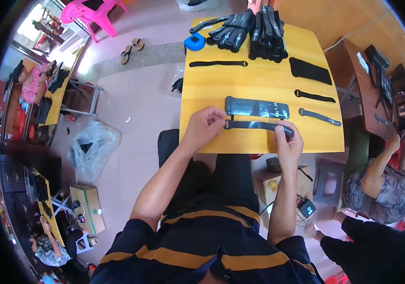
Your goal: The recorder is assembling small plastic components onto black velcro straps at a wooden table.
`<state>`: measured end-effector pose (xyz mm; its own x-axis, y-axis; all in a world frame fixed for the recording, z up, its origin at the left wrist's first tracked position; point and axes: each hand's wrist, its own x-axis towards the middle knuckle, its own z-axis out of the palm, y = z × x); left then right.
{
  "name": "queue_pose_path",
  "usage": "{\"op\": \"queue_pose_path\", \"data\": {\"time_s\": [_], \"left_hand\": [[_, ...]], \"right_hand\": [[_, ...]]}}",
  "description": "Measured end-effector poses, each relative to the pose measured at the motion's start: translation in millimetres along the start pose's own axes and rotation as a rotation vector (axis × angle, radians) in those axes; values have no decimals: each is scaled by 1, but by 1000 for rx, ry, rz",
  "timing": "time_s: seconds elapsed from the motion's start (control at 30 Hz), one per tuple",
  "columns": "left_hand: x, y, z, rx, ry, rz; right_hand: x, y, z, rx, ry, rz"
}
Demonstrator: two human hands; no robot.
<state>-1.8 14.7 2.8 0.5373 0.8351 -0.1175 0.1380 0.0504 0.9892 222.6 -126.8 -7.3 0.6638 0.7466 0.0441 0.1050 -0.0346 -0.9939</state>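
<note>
A dark grey strap (254,125) with a loop at its left end stretches between my hands, just above the tabletop. My left hand (205,127) has its thumb and fingers pinched at the loop end. The other end is gripped by my right hand (287,142), thumb on top. Right behind the strap lies a wider dark, shiny pad (257,108). Toward the right side of the table are a black pad (310,71), a black strap (314,96) and a grey strap (320,116). Another black strap (219,63) lies further back, to the left.
Bundles of black straps (267,35) and a blue device (194,41) sit at the back of the yellow table (202,87). To the right a co-worker (382,189) sits by a brown table (354,68). A plastic bag (96,150) lies on the floor to the left.
</note>
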Motion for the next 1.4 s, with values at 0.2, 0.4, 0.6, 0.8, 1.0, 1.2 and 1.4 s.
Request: {"op": "queue_pose_path", "data": {"time_s": [0.2, 0.4, 0.6, 0.8, 1.0, 1.2, 1.4], "left_hand": [[20, -2, 5, 219, 140, 26], [26, 2, 9, 306, 187, 103], [30, 5, 16, 397, 194, 56], [30, 8, 15, 406, 188, 58], [29, 5, 18, 407, 200, 27], [30, 5, 18, 414, 222, 46], [30, 3, 20, 435, 235, 70]], "right_hand": [[22, -6, 8, -34, 2, 8], [35, -3, 10, -100, 16, 3], [38, 7, 13, -80, 36, 30], [37, 7, 15, -82, 58, 50], [37, 9, 15, -95, 73, 51], [36, 11, 15, -83, 68, 64], [37, 10, 17, -67, 77, 67]]}}
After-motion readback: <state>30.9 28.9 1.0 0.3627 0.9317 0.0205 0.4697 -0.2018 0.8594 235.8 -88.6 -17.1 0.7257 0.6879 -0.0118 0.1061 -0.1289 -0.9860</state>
